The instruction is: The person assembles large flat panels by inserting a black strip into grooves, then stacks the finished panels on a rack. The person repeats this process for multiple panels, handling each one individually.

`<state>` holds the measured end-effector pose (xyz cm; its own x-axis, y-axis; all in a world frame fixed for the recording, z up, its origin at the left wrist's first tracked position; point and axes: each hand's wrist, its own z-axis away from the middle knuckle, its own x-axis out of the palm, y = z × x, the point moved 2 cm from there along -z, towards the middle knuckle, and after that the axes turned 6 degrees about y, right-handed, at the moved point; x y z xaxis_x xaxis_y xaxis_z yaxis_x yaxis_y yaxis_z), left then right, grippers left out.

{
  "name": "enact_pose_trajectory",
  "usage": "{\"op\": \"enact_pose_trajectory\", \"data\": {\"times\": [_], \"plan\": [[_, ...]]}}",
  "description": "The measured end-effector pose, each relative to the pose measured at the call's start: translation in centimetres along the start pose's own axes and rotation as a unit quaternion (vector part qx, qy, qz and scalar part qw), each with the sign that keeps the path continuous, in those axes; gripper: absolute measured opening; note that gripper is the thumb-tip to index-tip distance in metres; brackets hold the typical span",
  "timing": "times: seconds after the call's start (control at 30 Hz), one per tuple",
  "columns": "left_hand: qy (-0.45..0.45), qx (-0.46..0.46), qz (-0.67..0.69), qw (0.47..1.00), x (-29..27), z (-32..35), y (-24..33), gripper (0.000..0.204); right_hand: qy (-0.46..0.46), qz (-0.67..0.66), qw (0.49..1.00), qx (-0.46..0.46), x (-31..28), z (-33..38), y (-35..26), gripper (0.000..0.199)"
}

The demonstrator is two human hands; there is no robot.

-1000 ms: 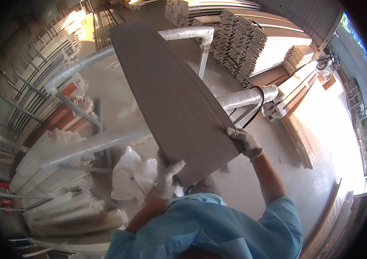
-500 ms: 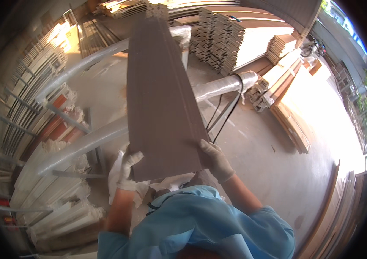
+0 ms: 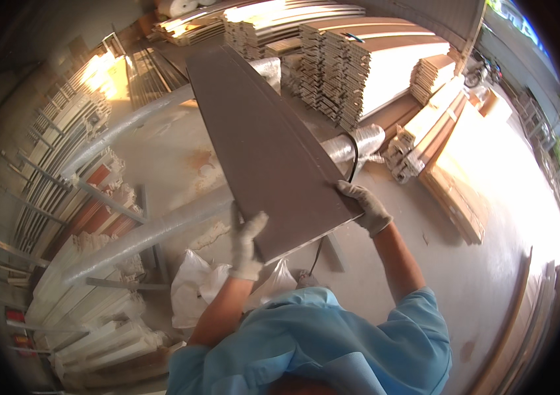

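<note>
A long dark brown panel (image 3: 273, 155) stretches away from me, its near end raised between my two hands. My left hand (image 3: 248, 242), in a pale work glove, grips the near left corner with the thumb on top. On the near right edge, my gloved right hand (image 3: 367, 205) holds the panel the same way, fingers hidden underneath. Below the panel run plastic-wrapped rails of a stand (image 3: 155, 230), with another wrapped rail end (image 3: 367, 139) showing past the right edge. Whether the panel's far part touches the rails I cannot tell.
White sacks (image 3: 194, 286) lie on the floor by my left arm. Racks of long profiles (image 3: 89, 289) line the left side. Tall stacks of boards (image 3: 385, 66) stand at the back right, with long cartons (image 3: 454, 191) nearer. A dark cord (image 3: 352, 158) hangs by the rail end.
The panel's near end has swung to the right and its far end to the left, so it now lies slanted. Both hands have moved right with it, still gripping.
</note>
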<state>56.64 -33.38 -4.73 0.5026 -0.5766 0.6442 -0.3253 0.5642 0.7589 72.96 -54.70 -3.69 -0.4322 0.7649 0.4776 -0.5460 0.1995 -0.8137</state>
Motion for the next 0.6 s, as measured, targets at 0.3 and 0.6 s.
{"op": "enact_pose_trajectory", "data": {"times": [0.3,0.6], "plan": [[0.007,0.0,0.059,0.998,2.4,-0.6,-3.4,0.07,-0.074,0.011,0.997,-0.006,-3.2,-1.7,-3.5,0.068],[-0.027,-0.024,0.015,0.999,3.9,0.3,-0.7,0.079,-0.094,-0.053,0.993,-0.04,-2.3,-0.5,-1.8,0.066]]}}
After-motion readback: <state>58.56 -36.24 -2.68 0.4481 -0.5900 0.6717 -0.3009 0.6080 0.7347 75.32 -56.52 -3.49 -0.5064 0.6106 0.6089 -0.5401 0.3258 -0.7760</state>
